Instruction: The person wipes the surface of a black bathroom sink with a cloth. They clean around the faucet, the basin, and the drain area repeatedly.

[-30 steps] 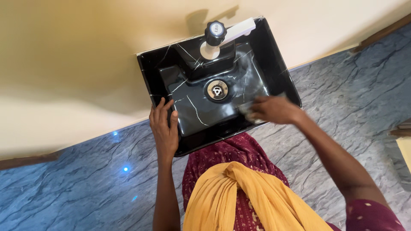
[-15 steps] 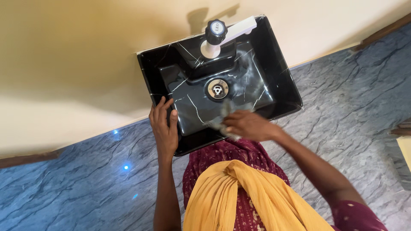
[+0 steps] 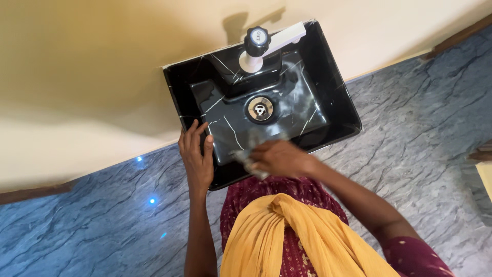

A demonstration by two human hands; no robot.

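A black marble-patterned sink (image 3: 333,97) is fixed to a cream wall. My right hand (image 3: 279,158) presses a small grey scrubbing cloth (image 3: 247,160) against the inside of the basin's near wall. My left hand (image 3: 196,156) rests on the sink's near left rim, fingers spread over the edge. A round metal drain (image 3: 260,109) lies in the middle of the basin. A white tap with a black knob (image 3: 257,41) stands at the back of the sink.
Grey veined marble floor (image 3: 410,128) spreads below and to the right. My maroon dress and yellow scarf (image 3: 287,231) fill the lower middle. A wooden skirting strip (image 3: 456,38) runs along the wall at upper right.
My right hand has slid with the cloth from the basin's right side leftward along the near wall. My left hand has stayed on the rim.
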